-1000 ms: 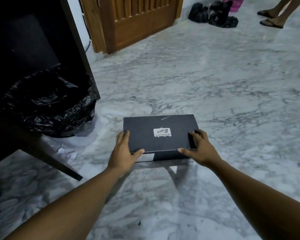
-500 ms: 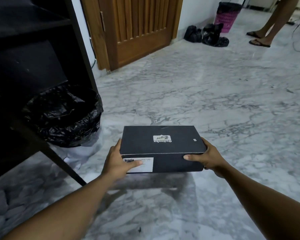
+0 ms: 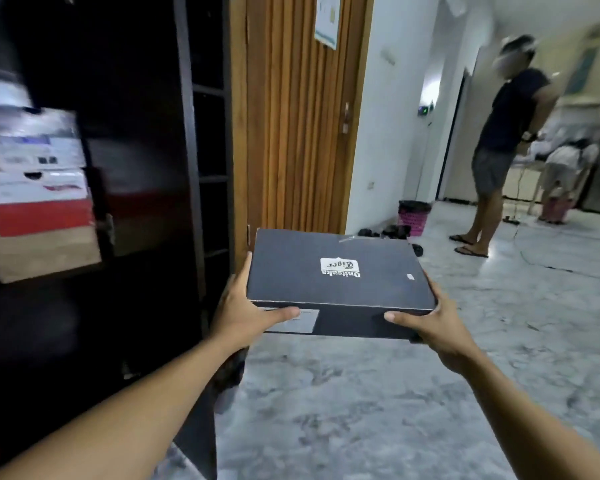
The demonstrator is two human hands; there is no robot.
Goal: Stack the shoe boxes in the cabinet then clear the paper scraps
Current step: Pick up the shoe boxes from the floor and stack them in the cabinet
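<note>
A black shoe box [image 3: 340, 278] is being gripped at its near corners by the left hand [image 3: 238, 315] and the right hand [image 3: 437, 323], held level above the marble floor [image 3: 378, 410], just right of the dark cabinet [image 3: 136, 202], where blurred boxes [image 3: 39, 199] are being kept stacked.

I count one black shoe box [image 3: 338, 277] held up between my two hands, left hand [image 3: 239, 311] and right hand [image 3: 437, 322]. In the dark cabinet [image 3: 187, 168] I make out four stacked boxes [image 3: 37, 192], though they are blurred. One pink basket [image 3: 413, 216] stands by the wall, and two other people are farther off.
</note>
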